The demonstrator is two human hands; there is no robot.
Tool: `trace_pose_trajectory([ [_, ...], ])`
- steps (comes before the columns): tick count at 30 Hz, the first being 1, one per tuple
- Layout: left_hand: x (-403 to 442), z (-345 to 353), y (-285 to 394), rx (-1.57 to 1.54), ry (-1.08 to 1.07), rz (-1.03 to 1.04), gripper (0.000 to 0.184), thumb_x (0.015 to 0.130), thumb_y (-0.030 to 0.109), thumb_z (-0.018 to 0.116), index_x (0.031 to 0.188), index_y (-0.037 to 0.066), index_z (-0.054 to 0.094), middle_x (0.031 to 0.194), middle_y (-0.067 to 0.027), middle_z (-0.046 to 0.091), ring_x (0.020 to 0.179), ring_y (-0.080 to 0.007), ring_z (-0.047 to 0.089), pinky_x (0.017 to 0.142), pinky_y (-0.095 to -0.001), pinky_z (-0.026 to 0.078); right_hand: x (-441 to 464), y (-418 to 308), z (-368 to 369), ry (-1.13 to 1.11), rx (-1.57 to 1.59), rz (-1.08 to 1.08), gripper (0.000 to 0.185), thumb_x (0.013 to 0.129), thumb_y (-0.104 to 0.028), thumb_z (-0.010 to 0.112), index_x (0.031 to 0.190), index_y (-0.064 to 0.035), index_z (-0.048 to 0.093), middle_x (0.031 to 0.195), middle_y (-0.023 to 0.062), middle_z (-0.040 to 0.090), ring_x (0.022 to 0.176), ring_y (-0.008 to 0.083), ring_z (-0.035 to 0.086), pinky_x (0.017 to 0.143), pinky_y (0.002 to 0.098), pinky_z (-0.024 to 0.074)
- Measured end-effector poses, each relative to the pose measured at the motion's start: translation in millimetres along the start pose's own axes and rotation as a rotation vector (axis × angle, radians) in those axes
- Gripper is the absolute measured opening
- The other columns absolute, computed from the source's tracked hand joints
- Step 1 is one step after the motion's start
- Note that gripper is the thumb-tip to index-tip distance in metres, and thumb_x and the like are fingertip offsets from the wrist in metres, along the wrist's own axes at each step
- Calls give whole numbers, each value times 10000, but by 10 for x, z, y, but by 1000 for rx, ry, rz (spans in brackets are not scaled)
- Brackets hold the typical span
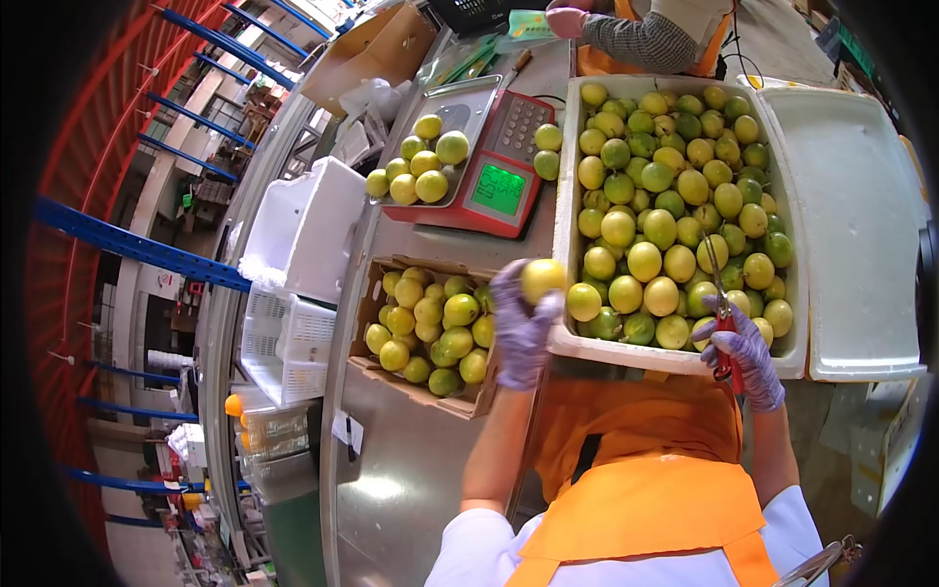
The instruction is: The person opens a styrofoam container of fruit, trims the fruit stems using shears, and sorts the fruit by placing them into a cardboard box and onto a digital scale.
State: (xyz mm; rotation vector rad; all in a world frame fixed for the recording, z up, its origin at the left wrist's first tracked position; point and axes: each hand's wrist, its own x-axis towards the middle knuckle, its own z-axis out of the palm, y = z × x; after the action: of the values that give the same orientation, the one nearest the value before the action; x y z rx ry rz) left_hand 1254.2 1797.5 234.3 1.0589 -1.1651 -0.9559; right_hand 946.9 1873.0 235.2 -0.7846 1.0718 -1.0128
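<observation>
My left hand [520, 338], in a purple glove, is closed around a yellow passion fruit [543, 280] between the cardboard box and the foam box. In my right hand [753, 360], gloved alike, are red-handled scissors [725, 328], their thin blades pointing away from me over the fruit. The white foam box [565, 210] is filled with green and yellow passion fruits [658, 229]. To the left of my left hand, an open cardboard box [416, 388] holds several more.
A red scale [504, 201] with a lit green display carries several fruits on its metal pan [469, 108]. Two loose fruits [547, 151] lie beside it. A white foam lid [846, 235] lies at right. White crates [308, 235] stand at left. Across the table is another person's sleeve [636, 44].
</observation>
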Motion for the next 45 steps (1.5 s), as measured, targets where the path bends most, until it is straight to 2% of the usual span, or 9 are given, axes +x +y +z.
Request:
trace_pose_trajectory([
  [7,59,-1350,190,1236,258,305,417,873,160,689,1241,11,563,1378,-164,484,1251,-340,478,1076,-428,371,-58,-10,-39,33,35,0,628,863,-303,645,1405,-73,427,1017,59,633,750,82,600,662,215,491],
  [9,67,-1034,189,1094,257,365,394,863,160,694,1207,-4,592,1401,-181,478,1287,-347,456,1103,-431,339,-37,20,-45,3,56,-23,621,873,-282,655,1409,-72,425,1021,63,638,767,90,610,692,228,513],
  [13,60,-80,80,660,-160,236,397,843,161,709,1194,8,606,1322,-157,554,1230,-307,524,1038,-395,421,1,86,-75,-24,30,-48,649,883,-296,662,1421,-48,398,1030,77,647,785,101,619,731,238,527],
  [22,228,1159,-286,1225,-832,280,694,602,403,865,1209,155,639,1470,-173,400,1278,-408,431,1079,-458,381,-25,99,-95,10,56,-58,646,889,-302,648,1434,-63,396,1025,82,657,809,109,624,749,246,528],
  [29,270,937,-516,499,-493,255,573,662,255,858,1173,121,636,1431,-145,415,1218,-321,507,952,-432,510,-79,40,-55,27,53,-55,667,875,-295,647,1442,-57,387,1022,75,650,841,108,606,777,257,518],
  [30,291,908,-575,145,-434,29,527,729,174,829,1192,77,597,1377,-147,457,1189,-309,537,905,-409,553,-89,26,-37,24,58,-53,685,864,-281,665,1442,-47,382,1009,67,645,853,94,585,778,249,505],
  [33,406,797,-548,-796,-450,-634,704,849,523,665,1326,47,459,1335,-169,490,1195,-350,535,917,-550,533,-77,61,38,3,-40,-81,693,854,-264,677,1436,-30,384,1011,69,640,896,113,582,820,257,490],
  [38,319,839,-446,-969,-439,-857,874,801,801,456,1359,129,450,1419,-118,434,1271,-360,463,940,-612,482,-80,-11,189,22,-379,-178,694,817,-271,710,1389,-3,422,1064,75,648,992,148,584,935,304,458],
  [45,307,858,-402,-787,-469,-763,912,785,807,483,1386,125,418,1415,-117,435,1280,-334,460,910,-594,516,-86,43,114,-19,-274,-105,678,826,-318,705,1375,-14,446,1071,83,632,994,146,574,906,305,469],
])
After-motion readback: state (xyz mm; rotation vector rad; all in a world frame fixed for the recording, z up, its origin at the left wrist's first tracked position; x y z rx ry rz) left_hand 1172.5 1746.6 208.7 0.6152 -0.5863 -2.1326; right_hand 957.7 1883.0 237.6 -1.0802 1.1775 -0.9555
